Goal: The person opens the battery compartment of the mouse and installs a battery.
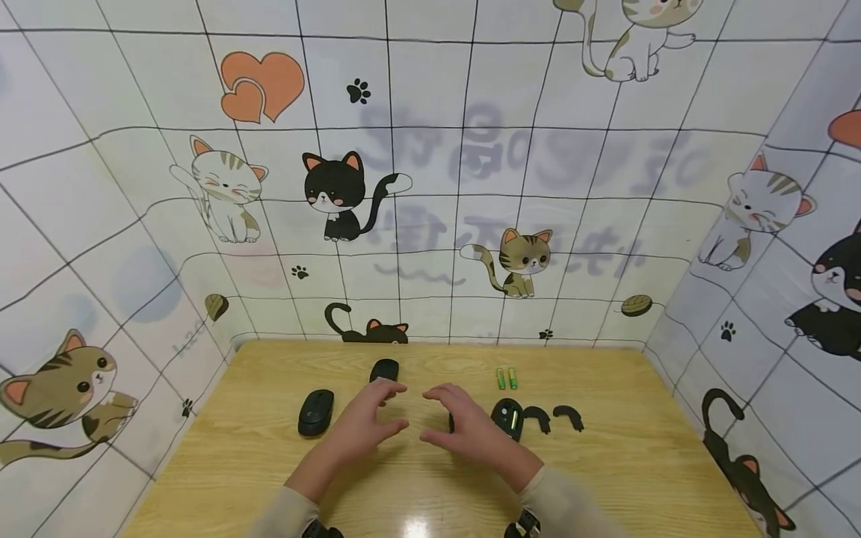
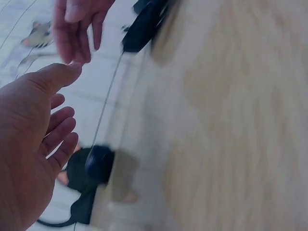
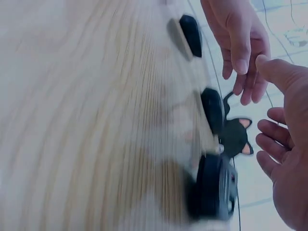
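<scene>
Two bare hands are over a smooth tabletop [image 1: 639,448] of pale yellow, wood-grained finish. Nearest its left edge lies a black, matt oval computer mouse [image 1: 316,412], its rounded back upward. Next comes the left hand [image 1: 363,424], fingers loosely bent and grasping nothing; just beyond it, toward the far edge, a second rounded black mouse [image 1: 385,369] is partly covered by that hand. Facing it is the right hand [image 1: 467,430], its fingers also relaxed and free of any hold. A small dark object [image 1: 451,423] shows behind its fingers, too hidden to identify. Just right sits a black oval mouse body with pale inner parts [image 1: 507,418]; beyond it, nearer the far edge, two slim green cylindrical batteries [image 1: 507,378] lie side by side. Farther toward the right edge are two curved, arch-shaped black pieces [image 1: 569,417].
</scene>
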### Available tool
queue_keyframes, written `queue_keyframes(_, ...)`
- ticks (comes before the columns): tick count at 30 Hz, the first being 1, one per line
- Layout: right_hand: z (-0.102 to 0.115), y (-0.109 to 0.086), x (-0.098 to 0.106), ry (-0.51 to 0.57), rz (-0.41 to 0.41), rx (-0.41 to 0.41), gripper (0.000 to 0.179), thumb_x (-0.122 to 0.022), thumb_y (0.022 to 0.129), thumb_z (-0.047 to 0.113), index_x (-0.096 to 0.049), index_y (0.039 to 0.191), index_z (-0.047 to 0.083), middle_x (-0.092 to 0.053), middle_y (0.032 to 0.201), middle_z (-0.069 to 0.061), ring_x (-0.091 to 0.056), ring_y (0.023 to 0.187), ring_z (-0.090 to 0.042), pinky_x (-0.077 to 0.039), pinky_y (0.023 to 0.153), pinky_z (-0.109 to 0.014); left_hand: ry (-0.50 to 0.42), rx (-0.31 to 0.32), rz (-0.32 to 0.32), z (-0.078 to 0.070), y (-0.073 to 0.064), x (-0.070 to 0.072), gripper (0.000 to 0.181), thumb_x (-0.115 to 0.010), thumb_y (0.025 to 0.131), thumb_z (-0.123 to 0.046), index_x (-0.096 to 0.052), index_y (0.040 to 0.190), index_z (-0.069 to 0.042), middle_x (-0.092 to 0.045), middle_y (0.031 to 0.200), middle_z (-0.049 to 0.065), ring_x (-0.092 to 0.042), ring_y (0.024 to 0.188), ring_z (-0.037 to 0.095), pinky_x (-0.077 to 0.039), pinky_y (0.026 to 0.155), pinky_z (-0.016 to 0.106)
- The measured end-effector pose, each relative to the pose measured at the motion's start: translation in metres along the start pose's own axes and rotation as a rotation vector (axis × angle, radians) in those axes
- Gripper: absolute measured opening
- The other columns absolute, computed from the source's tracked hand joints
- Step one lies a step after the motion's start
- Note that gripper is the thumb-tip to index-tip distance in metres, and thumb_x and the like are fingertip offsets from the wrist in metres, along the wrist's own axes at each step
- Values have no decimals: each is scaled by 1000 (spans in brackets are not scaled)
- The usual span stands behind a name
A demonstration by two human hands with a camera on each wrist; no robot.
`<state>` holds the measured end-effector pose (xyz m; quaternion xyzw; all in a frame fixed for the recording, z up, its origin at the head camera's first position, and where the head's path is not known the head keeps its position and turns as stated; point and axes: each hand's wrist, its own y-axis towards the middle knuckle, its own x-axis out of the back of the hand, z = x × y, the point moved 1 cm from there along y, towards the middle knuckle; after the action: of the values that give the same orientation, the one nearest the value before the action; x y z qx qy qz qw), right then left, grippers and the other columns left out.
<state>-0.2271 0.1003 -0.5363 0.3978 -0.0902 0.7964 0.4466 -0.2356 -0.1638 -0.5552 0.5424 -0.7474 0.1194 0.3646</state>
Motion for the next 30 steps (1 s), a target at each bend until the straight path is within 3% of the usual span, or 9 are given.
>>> queue_keyframes(4, 10, 11, -15, 61, -6, 32, 61, -80, 105, 38, -57, 155, 13, -57, 153, -3, -56, 141, -29, -52, 112, -58, 19, 13, -53, 11, -9, 23, 56, -89, 97, -17, -66, 147, -8, -66, 142, 8, -63, 130, 34, -55, 107, 58)
queue_keyframes(8, 16, 24, -32, 139, -3, -1, 61, -78, 106, 41, -56, 157, 17, -56, 154, -1, -55, 144, -26, -50, 116, -56, 37, 11, -99, 27, -18, 43, 57, -90, 96, -19, -66, 146, -7, -66, 143, 12, -62, 131, 40, -55, 106, 62)
queue_keyframes(15, 25, 48, -67, 176, 14, -1, 65, -79, 106, 39, -53, 158, 12, -57, 153, -7, -56, 142, -26, -50, 118, -48, 119, 55, -153, 61, -45, 69, 65, -96, 90, -24, -66, 146, -7, -64, 148, 10, -59, 137, 38, -52, 111, 62)
queue_keyframes(23, 40, 73, -90, 185, -8, -20, 65, -79, 105, 40, -53, 159, 13, -55, 152, -7, -57, 140, -25, -52, 115, -41, 104, 129, -112, 83, -65, 95, 91, -100, 84, -36, -55, 157, -5, -57, 155, 18, -53, 143, 45, -49, 111, 68)
queue_keyframes(30, 50, 94, -112, 234, -7, -101, 71, -83, 102, 40, -52, 161, 14, -55, 156, -2, -57, 142, -19, -53, 113, -40, 46, 184, 9, 102, -71, 111, 107, -102, 81, -38, -44, 164, 0, -49, 163, 26, -51, 143, 54, -45, 114, 70)
